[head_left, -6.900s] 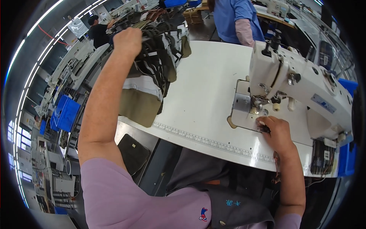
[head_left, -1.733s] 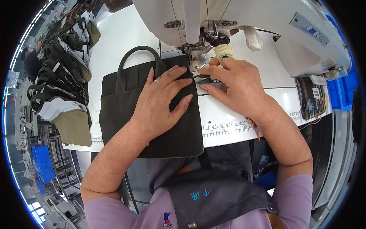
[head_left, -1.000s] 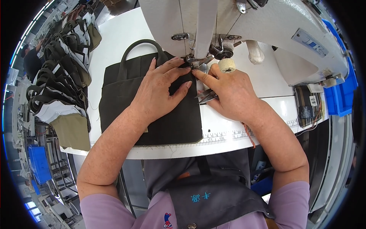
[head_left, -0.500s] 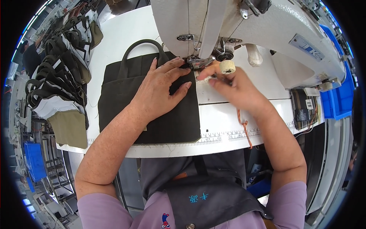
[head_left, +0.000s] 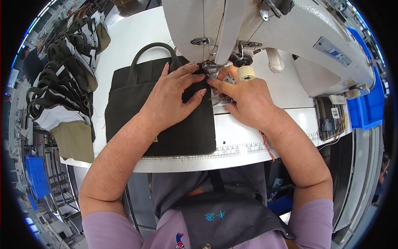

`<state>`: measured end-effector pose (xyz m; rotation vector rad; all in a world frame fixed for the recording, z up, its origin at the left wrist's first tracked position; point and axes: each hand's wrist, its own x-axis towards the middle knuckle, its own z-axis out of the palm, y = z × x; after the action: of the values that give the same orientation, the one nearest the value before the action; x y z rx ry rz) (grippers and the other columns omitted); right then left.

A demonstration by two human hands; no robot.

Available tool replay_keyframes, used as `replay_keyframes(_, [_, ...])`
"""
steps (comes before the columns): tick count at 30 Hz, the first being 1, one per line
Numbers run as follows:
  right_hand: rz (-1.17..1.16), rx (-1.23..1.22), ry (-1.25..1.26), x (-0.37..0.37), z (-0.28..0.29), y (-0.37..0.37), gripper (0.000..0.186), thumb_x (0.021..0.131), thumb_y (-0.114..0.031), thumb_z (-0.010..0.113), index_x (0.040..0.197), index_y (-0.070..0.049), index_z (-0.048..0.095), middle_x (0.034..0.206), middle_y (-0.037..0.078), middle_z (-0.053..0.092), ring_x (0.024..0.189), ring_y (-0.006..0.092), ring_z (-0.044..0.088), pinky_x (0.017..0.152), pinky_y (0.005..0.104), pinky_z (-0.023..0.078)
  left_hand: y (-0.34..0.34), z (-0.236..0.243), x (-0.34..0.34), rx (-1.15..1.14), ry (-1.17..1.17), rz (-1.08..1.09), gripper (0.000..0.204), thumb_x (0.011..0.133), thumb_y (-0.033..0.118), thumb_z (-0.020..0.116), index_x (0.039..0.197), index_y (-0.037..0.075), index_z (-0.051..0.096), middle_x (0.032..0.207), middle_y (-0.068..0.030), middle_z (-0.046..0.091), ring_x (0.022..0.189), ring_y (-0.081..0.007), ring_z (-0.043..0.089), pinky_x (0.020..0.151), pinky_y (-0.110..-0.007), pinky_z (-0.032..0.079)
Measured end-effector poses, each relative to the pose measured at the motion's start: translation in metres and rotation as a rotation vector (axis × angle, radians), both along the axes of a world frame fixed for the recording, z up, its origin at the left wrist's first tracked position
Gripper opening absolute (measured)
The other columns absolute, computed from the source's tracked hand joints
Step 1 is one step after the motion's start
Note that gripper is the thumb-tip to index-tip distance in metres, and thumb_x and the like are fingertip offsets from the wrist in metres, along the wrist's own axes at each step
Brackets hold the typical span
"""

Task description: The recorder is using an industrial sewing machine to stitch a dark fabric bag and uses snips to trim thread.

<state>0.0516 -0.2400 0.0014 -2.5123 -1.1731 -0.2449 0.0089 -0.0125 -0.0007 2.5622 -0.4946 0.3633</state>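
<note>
A dark olive fabric bag panel (head_left: 132, 112) with a looped handle lies flat on the white sewing table, its right edge beside the presser foot (head_left: 212, 68). My left hand (head_left: 172, 89) rests on the panel with fingers spread, the fingertips close to the needle area. Small metal thread snips (head_left: 221, 100) are tucked in my right hand (head_left: 248, 99), their blades pointing left over the panel's edge. That hand's thumb and forefinger come together next to the presser foot; whether they pinch a thread or the fabric I cannot make out.
The sewing machine (head_left: 290, 33) fills the upper right. Stacked bag pieces (head_left: 66, 83) with handles hang along the table's left side. An orange cord (head_left: 266, 145) lies over the ruler strip (head_left: 232, 150). A blue bin (head_left: 367, 106) stands at the far right.
My right hand has come to rest by the presser foot after a blurred motion, and the snips' blades now show. My left hand and the panel have barely moved.
</note>
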Motion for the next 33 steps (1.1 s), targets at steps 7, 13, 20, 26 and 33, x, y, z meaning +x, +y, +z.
replay_keyframes(7, [-0.025, -0.091, -0.044, -0.001, -0.001, 0.001, 0.056, 0.076, -0.016, 0.078, 0.131, -0.019, 0.068, 0.113, 0.007, 0.06, 0.077, 0.0251, 0.07, 0.068, 0.0394, 0.056, 0.007, -0.005, 0.007, 0.007, 0.02, -0.034, 0.033, 0.092, 0.025, 0.072, 0.119, 0.005, 0.072, 0.136, -0.0151, 0.065, 0.13, -0.0304, 0.06, 0.119, -0.063, 0.03])
replay_keyframes(13, [-0.028, -0.116, -0.015, -0.001, 0.001, 0.001, 0.055, 0.077, -0.017, 0.078, 0.132, -0.019, 0.068, 0.111, 0.008, 0.059, 0.074, 0.0252, 0.069, 0.067, 0.0398, 0.056, 0.007, -0.001, 0.007, 0.031, 0.062, -0.024, 0.034, 0.093, 0.025, 0.072, 0.121, 0.005, 0.071, 0.136, -0.0169, 0.064, 0.131, -0.0306, 0.059, 0.12, -0.062, 0.029])
replay_keyframes(20, [-0.013, -0.099, -0.035, 0.001, -0.002, -0.001, 0.06, 0.075, -0.013, 0.078, 0.133, -0.02, 0.067, 0.116, 0.004, 0.056, 0.07, 0.0229, 0.068, 0.066, 0.0389, 0.054, 0.006, -0.001, 0.007, -0.025, -0.011, -0.051, 0.031, 0.088, 0.016, 0.075, 0.116, 0.003, 0.073, 0.125, -0.0202, 0.069, 0.118, -0.0364, 0.067, 0.122, -0.056, 0.028])
replay_keyframes(26, [-0.002, -0.108, -0.039, 0.0, -0.003, -0.001, 0.061, 0.075, -0.013, 0.079, 0.134, -0.02, 0.067, 0.115, 0.004, 0.056, 0.071, 0.023, 0.068, 0.066, 0.0384, 0.055, 0.01, 0.002, 0.009, 0.055, 0.054, -0.086, 0.034, 0.094, 0.025, 0.071, 0.122, 0.004, 0.071, 0.135, -0.0155, 0.065, 0.138, -0.03, 0.053, 0.122, -0.062, 0.027])
replay_keyframes(33, [0.003, -0.092, -0.045, -0.002, 0.002, 0.003, 0.049, 0.08, -0.019, 0.078, 0.129, -0.02, 0.071, 0.106, 0.013, 0.063, 0.076, 0.0257, 0.07, 0.068, 0.0389, 0.057, 0.017, 0.004, 0.013, 0.066, 0.078, -0.109, 0.035, 0.095, 0.026, 0.07, 0.123, 0.005, 0.071, 0.134, -0.015, 0.065, 0.135, -0.0305, 0.055, 0.122, -0.06, 0.028])
